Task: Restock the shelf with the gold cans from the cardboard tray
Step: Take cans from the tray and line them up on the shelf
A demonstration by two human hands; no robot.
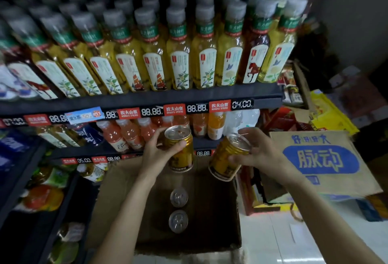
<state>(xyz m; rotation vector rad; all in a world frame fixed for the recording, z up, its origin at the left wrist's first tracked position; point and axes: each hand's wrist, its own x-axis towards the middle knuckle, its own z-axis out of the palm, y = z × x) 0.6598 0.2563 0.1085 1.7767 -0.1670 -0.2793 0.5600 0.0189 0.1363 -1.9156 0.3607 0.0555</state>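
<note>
Two gold cans (178, 209) remain upright in the cardboard tray (117, 196), while left hand (159, 148) and right hand (258, 154) each wrap one rigid, smooth, likely full can mid-body, below the shelf (147, 99).

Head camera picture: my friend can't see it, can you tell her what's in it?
Two hands each hold a gold can, left hand on an upright can, right hand on a tilted can, above a cardboard tray with two cans left, before drink shelves.
</note>
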